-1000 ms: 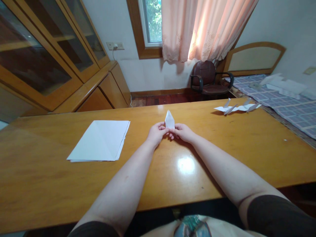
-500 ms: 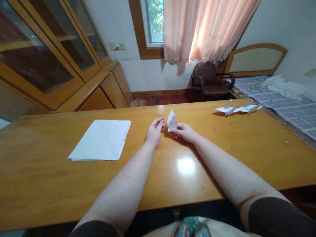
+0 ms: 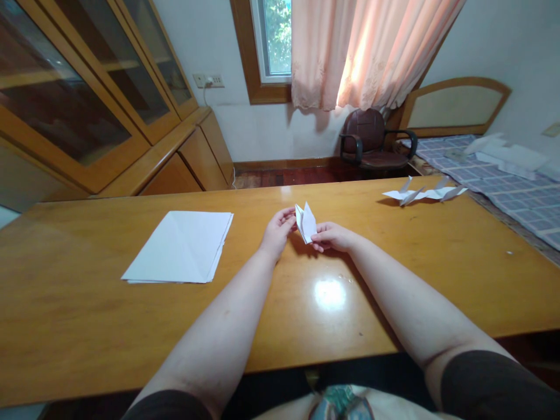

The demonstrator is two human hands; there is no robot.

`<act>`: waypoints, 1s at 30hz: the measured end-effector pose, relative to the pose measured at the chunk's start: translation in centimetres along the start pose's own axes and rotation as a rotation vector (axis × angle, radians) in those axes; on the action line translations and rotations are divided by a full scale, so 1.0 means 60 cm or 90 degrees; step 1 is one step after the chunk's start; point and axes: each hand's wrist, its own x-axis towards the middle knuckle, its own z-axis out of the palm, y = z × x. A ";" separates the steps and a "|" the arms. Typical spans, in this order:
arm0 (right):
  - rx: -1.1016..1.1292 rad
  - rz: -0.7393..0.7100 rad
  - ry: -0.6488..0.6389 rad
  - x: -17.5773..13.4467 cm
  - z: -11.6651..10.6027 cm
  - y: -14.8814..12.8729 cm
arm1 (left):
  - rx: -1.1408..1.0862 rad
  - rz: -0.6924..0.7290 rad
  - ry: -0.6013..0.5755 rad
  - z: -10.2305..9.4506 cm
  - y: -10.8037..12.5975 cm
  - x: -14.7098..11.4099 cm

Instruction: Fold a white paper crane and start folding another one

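Note:
A small folded piece of white paper, with pointed flaps at its top, is held up between my hands over the middle of the table. My right hand pinches its lower right corner between thumb and fingers. On the other side, my left hand has its thumb and fingers at the paper's left edge, closed on it. The flaps stand a little apart, leaning to the upper left. Fingertips behind the paper are partly hidden.
A stack of white paper sheets lies on the left of the wooden table. Several folded paper cranes stand at the far right edge. Beyond are a brown chair, a bed and a glass-door cabinet.
The folded paper has turned and tilted, and its flaps now show apart. My left hand has come over to its left edge and taken hold; my right hand has shifted slightly.

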 end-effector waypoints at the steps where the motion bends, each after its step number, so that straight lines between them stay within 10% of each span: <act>1: 0.001 -0.002 -0.004 0.000 0.000 0.000 | -0.003 -0.008 0.000 0.000 0.001 -0.001; 30: -0.063 0.045 -0.015 -0.006 0.006 -0.012 | 0.116 0.090 0.056 -0.012 -0.003 0.013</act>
